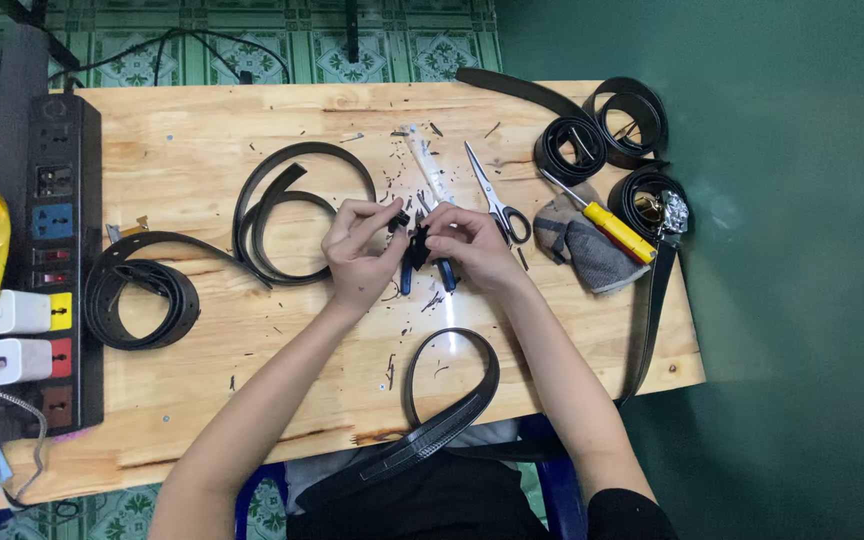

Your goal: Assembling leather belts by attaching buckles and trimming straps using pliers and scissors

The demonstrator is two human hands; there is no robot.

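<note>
A pale wooden bench (pixel 212 120) stands on green patterned floor tiles (pixel 252 50). A black power strip (pixel 52 260) with two white chargers (pixel 17 335) lies along its left end. Loose black belts (pixel 282 210) curl across the middle, and coiled belts (pixel 602 130) sit at the far right corner. Scissors (pixel 497 195), a yellow-handled screwdriver (pixel 602 220) and a grey cloth (pixel 582 245) lie just beside them. Small black scraps (pixel 392 370) are scattered about.

Head camera, straight down, near wooden table (pixel 202 130)

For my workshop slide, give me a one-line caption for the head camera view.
Both hands, left hand and right hand, pinch a small black part over a wooden table strewn with black belts.
</note>
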